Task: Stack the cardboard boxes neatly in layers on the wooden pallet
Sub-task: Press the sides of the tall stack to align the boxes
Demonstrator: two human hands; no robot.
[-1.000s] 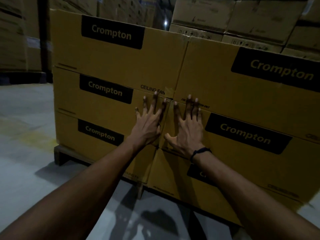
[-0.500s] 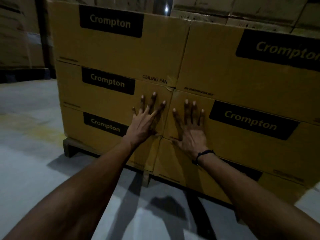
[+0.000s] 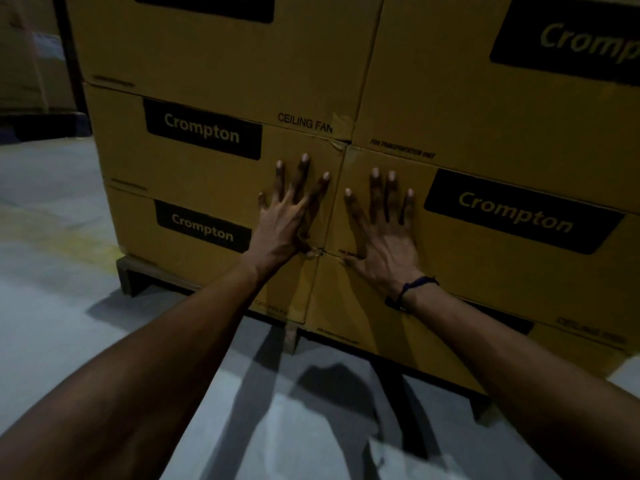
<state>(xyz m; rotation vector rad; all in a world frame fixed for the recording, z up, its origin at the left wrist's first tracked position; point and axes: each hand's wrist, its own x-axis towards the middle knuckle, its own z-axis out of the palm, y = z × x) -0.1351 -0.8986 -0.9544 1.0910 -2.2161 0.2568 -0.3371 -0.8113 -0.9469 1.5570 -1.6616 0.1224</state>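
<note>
Boxes: long sides level, labels facing out, layered on pallet (image 3: 138,271).
Left hand (image 3: 284,226): grip released, flat on left middle box (image 3: 207,178).
Right hand (image 3: 384,244): grip released, flat on right middle box (image 3: 485,258).

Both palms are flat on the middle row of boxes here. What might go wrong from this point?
1. The left hand and right hand press only near the centre seam, so the middle boxes may twist instead of sliding square.
2. The bottom boxes seem to overhang the pallet; more pushing could worsen the alignment.
3. Torn tape at the corner might snag.
</note>
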